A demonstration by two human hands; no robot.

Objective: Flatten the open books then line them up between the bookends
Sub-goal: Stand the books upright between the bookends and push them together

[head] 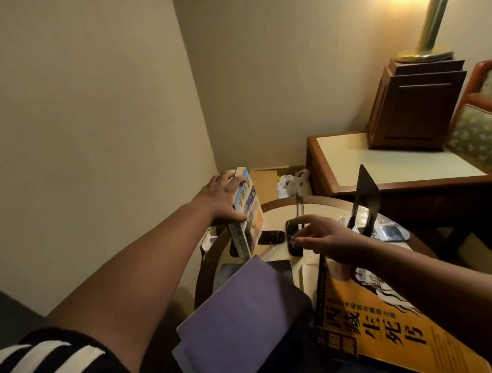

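— Well, where is the book in play?

— The upright book [247, 214] stands on end at nine o'clock on the round table [206, 271], spine toward us, long axis vertical. The left hand [224, 199] grips it, fingers curled over the top edge, thumb on the near side.

— And the right hand [324, 238]?

— At three o'clock from that book, fingertips at the foot of the thin bookend [299, 209]. Whether it pinches the foot or merely touches it, I cannot tell; it's blurred.

— So the coming move?

— I'd judge that bookend slides toward nine o'clock against the book; the right hand is nearer. The second bookend [365, 199] stands at two o'clock, well apart. The purple book [243, 306] and orange book [383, 329] wait at six o'clock.
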